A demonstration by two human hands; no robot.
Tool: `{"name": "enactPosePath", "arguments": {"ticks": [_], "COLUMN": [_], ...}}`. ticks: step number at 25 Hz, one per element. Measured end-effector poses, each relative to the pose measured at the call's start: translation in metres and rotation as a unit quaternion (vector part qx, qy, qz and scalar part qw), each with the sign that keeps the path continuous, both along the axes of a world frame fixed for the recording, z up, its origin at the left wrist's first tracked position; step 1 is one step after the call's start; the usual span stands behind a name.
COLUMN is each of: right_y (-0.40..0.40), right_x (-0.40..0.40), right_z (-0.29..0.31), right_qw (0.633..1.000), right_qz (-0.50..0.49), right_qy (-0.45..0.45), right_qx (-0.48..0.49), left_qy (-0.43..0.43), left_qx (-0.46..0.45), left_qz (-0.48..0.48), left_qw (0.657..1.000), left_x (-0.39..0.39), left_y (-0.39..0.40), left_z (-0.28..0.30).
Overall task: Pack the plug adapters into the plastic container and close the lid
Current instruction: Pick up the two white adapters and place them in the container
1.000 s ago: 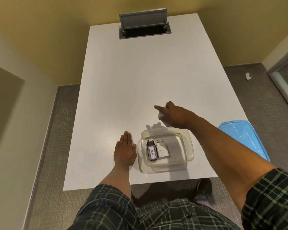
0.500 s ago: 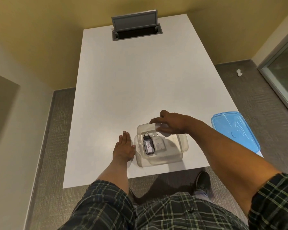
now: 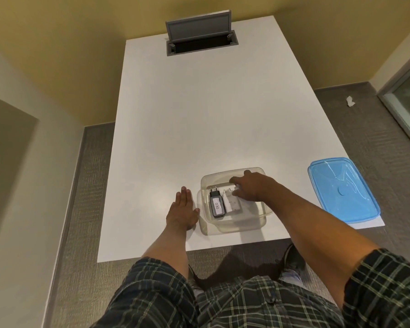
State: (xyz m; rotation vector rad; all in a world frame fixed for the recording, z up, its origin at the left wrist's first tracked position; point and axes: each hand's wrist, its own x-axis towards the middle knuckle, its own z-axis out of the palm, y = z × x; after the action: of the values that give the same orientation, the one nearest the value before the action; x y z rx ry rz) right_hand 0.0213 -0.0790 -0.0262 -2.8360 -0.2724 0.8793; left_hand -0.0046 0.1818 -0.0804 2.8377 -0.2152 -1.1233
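Observation:
A clear plastic container (image 3: 242, 227) stands near the table's front edge. Inside it lie a black plug adapter (image 3: 216, 204) with a white "030" label and a white plug adapter (image 3: 232, 203) beside it. My right hand (image 3: 253, 187) reaches down into the container, fingers closed on another white adapter (image 3: 237, 191) that is mostly hidden under the hand. My left hand (image 3: 182, 210) rests flat on the table, fingers together, just left of the container. The blue lid (image 3: 341, 189) lies at the table's right front corner.
The white table (image 3: 211, 114) has an open grey cable hatch (image 3: 200, 31) at its far end. Carpet surrounds the table; a scrap of white paper (image 3: 350, 101) lies on the floor to the right.
My right hand picked a white adapter off the table behind the container and carried it back and down into the container. The left hand stayed put.

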Motion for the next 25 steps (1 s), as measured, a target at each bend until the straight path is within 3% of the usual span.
{"name": "enactPosePath", "arguments": {"ticks": [10, 25], "right_y": [0.007, 0.009], "right_x": [-0.011, -0.015], "right_z": [-0.026, -0.036], "right_qw": [0.995, 0.991], "right_qz": [-0.084, -0.099], "right_qy": [-0.025, -0.08], "right_qx": [-0.042, -0.052], "left_qy": [0.029, -0.06], "left_qx": [-0.013, -0.03], "left_qz": [0.003, 0.019], "left_qw": [0.999, 0.998], "left_x": [0.003, -0.014], "left_y": [0.001, 0.007], "left_z": [-0.001, -0.028]}}
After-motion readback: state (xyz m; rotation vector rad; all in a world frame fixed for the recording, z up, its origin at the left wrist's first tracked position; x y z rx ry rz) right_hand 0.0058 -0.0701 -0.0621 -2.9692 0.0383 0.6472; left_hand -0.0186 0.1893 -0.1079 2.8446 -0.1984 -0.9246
